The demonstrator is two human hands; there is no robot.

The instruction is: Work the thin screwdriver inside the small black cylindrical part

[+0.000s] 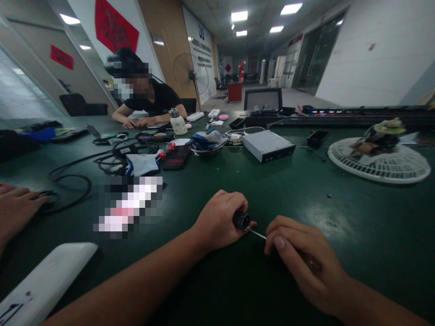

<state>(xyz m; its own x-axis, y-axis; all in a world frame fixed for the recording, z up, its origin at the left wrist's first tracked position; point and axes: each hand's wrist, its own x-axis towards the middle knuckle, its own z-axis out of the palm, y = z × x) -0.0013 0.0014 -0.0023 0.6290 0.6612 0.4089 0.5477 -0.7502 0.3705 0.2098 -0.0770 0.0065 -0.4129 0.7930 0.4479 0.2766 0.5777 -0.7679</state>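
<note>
Green-topped workbench (272,194), office hall (258,86) behind; head view only. Left hand (217,222) is clamped on a small screwdriver (241,220), its thin shaft angled toward the right hand (301,258), apparently for control. Right fingers (282,237) are curled over a blurred brownish item (311,261); whether it is gripped cannot be told. Black cables (112,158) are kept well apart.

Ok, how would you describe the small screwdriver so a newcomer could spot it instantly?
On the dark green workbench, look front and centre. The left hand grips a black-handled screwdriver, set apart by its thin steel shaft pointing at the right hand.
</note>
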